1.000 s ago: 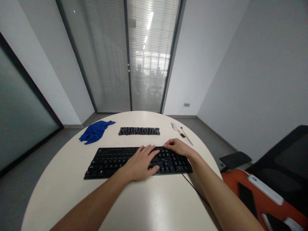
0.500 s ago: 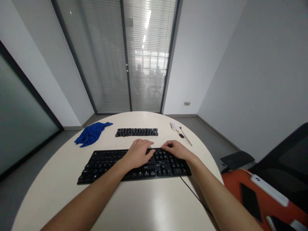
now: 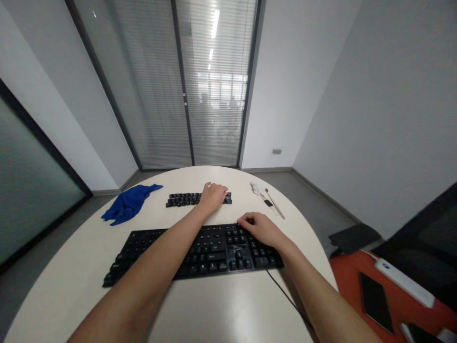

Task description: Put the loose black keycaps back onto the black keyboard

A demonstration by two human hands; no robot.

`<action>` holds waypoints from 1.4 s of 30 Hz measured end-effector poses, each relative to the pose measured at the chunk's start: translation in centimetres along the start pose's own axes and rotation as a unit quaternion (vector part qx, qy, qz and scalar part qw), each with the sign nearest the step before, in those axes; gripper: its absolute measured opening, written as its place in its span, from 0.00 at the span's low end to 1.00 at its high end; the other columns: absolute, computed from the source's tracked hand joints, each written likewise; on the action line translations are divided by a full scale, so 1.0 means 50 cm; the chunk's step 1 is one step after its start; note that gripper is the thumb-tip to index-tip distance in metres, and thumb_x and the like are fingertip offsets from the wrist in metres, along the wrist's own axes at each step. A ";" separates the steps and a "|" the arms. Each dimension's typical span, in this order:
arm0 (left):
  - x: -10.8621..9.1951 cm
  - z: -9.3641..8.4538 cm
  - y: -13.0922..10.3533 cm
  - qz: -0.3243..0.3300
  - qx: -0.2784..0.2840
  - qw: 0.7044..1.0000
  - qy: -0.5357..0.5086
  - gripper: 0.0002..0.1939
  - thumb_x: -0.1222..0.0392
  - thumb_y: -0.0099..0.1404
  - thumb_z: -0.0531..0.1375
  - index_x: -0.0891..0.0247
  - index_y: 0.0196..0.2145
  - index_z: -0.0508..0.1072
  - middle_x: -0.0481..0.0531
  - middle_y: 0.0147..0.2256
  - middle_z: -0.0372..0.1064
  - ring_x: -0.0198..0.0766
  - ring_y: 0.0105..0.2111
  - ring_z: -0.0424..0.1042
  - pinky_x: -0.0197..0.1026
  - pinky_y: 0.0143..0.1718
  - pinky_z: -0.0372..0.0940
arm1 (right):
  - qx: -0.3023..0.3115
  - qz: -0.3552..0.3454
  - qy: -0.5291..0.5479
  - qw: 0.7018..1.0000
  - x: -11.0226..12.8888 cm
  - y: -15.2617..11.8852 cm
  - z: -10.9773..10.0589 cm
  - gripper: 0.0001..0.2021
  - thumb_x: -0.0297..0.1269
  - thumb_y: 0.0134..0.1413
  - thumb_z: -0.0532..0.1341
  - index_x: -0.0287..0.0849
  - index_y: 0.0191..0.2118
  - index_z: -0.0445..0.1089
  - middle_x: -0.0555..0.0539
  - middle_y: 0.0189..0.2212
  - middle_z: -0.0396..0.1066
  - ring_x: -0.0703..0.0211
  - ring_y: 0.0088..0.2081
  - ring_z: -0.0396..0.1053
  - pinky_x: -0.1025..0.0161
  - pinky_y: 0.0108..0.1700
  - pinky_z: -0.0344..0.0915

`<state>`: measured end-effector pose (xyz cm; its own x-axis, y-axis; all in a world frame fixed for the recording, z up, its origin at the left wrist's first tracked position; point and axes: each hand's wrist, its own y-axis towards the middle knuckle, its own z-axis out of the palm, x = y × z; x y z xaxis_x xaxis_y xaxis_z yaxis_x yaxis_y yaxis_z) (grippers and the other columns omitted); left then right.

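Note:
My left hand [image 3: 213, 196] is stretched over the right part of the rows of loose black keycaps [image 3: 182, 199]. Its fingers are bent and apart, and the hand covers some of the keycaps. Nothing shows in its grasp. My right hand [image 3: 262, 227] rests at the far edge of a black keyboard [image 3: 217, 256], thumb and fingers closed on that edge near the top right. The fingertips are partly hidden. My left forearm crosses above the keyboard and hides its middle left. In the keyboard's upper rows, small square spots without caps show.
A crumpled blue cloth [image 3: 130, 204] lies at the left of the round table [image 3: 210, 312]. Toward the right are a thin brush [image 3: 275, 204], a small black-ended tool [image 3: 267, 203] and something white [image 3: 255, 188]. The keyboard cable [image 3: 285, 293] runs toward me. An orange chair [image 3: 352, 276] holds a phone [image 3: 376, 302].
My left hand has moved forward from above the keyboard to the loose keycaps. My right hand stays at the keyboard's far edge. The camera view has shifted slightly.

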<state>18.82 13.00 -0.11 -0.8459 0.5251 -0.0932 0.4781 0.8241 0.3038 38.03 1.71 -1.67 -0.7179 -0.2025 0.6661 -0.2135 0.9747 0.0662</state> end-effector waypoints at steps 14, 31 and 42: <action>-0.015 0.060 0.082 -0.040 0.047 0.998 -0.034 0.12 0.63 0.70 0.58 0.58 0.46 0.80 0.57 0.46 0.79 0.47 0.50 0.73 0.54 0.62 0.47 | -0.031 0.014 -0.023 0.999 0.000 -0.001 0.005 0.13 0.47 0.61 0.60 0.46 0.37 0.79 0.45 0.35 0.80 0.51 0.39 0.75 0.59 0.44 0.66; -0.029 -0.026 0.000 -0.044 -0.011 0.976 -0.214 0.11 0.60 0.69 0.61 0.58 0.47 0.79 0.51 0.44 0.80 0.42 0.45 0.78 0.40 0.46 0.67 | -0.048 -0.011 -0.025 0.998 -0.002 0.000 0.005 0.16 0.47 0.64 0.58 0.45 0.34 0.78 0.45 0.36 0.80 0.51 0.39 0.75 0.59 0.43 0.65; -0.039 0.020 -0.157 -0.062 0.004 0.880 -0.472 0.06 0.66 0.63 0.64 0.64 0.39 0.78 0.54 0.37 0.80 0.42 0.39 0.79 0.41 0.44 0.71 | -0.062 -0.140 0.022 0.988 0.026 -0.005 0.006 0.07 0.33 0.57 0.65 0.46 0.41 0.79 0.48 0.40 0.80 0.54 0.44 0.75 0.58 0.50 0.66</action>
<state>16.95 5.71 -3.26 -0.3204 0.3713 -0.8715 0.4011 0.8866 0.2303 36.96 1.16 -1.06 -0.6126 -0.4643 0.6396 -0.3147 0.8856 0.3415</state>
